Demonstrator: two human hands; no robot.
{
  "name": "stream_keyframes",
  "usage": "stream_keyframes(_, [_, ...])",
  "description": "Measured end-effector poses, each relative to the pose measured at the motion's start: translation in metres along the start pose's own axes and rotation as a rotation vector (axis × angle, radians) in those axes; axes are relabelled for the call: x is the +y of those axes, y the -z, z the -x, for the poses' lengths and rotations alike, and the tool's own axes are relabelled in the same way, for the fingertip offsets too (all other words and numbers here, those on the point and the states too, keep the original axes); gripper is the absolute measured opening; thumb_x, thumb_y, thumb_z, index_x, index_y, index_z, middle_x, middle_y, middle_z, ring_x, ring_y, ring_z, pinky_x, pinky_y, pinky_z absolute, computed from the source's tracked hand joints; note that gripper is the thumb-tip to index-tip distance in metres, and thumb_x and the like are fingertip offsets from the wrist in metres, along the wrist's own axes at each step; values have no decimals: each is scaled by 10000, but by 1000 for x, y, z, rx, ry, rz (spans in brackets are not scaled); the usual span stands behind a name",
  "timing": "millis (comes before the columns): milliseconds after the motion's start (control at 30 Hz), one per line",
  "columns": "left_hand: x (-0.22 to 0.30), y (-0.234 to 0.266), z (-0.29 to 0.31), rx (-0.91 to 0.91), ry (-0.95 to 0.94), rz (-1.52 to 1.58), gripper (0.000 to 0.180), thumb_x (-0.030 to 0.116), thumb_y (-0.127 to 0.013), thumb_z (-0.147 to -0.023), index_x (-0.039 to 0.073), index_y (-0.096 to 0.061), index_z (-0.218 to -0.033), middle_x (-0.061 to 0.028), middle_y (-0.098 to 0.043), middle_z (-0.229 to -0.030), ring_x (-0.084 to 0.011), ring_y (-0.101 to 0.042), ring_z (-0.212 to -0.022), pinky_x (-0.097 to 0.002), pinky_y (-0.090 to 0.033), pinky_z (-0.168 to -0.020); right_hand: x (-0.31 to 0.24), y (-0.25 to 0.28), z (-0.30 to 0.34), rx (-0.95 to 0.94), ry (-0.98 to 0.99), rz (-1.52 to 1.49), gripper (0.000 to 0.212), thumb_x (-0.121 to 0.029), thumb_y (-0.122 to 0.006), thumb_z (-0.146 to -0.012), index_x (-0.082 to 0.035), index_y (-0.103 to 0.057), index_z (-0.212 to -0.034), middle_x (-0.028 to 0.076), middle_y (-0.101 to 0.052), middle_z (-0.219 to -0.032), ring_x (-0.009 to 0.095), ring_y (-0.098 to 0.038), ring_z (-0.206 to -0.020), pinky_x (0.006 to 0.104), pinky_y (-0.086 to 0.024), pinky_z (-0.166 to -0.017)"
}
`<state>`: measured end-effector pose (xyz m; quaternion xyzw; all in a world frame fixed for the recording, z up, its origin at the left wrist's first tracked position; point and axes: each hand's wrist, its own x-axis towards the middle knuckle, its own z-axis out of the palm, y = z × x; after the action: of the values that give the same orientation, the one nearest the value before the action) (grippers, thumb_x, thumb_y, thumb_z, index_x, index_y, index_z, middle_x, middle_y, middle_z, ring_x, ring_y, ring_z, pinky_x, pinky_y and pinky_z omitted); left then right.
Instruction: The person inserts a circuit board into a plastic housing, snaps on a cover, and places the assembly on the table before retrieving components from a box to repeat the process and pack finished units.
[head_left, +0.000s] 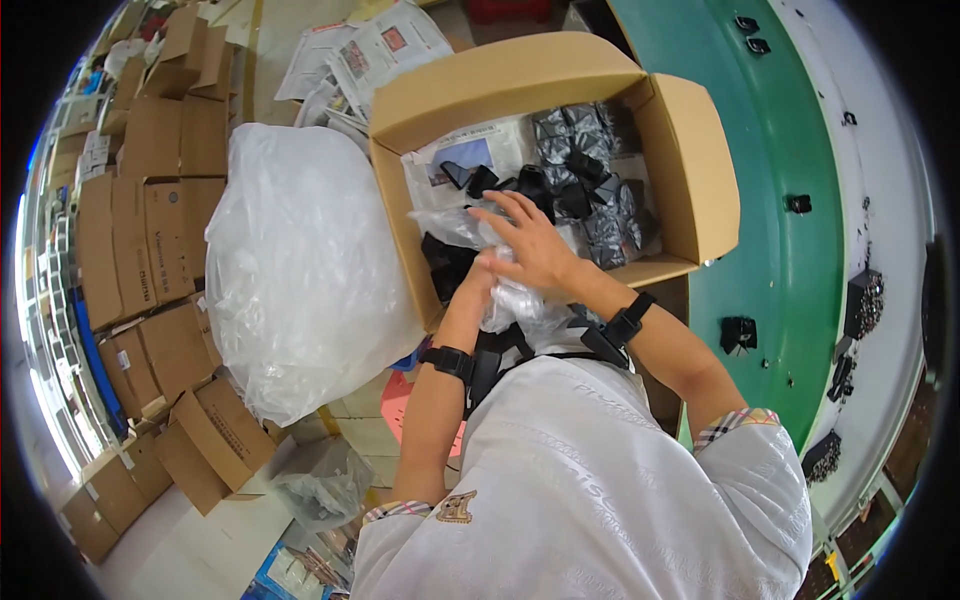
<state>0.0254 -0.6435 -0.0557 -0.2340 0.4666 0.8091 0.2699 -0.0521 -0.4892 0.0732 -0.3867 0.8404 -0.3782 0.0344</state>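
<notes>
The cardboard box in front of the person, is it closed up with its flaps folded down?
No. The cardboard box stands open with its flaps spread outward, showing black parts and clear plastic bags inside.

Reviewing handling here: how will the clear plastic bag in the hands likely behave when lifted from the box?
The clear plastic bag is crumpled and thin, so probably floppy and light. Its glossy film may slip in the right hand and left hand.

Clear crumpled plastic bag point(510, 290) (holding black parts) at the open carton's point(520, 75) near edge.
</notes>
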Motion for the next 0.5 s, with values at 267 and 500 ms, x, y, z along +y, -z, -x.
stream_keyframes(267, [40,3,25,555,162,-1290,454,188,-536,-912,-38,-485,-1302,-303,-615,-1248,-440,-648,-1081,-509,-514,-926,101,-101,-4,-242,-311,119,460,-227,-654,-854,-166,-616,-1309,161,-553,-1362,396,-509,-1249,475,-471,-999])
stream_keyframes(500, [28,6,73,522,-21,-1505,436,181,-636,-856,101,-473,-1252,-263,-630,-1124,-472,-651,-1025,-546,-536,-861,84,-68,17,-552,-741,-751,560,-351,-700,-856,-187,-565,-1374,91,-553,-1403,314,-533,-1254,423,-504,-943])
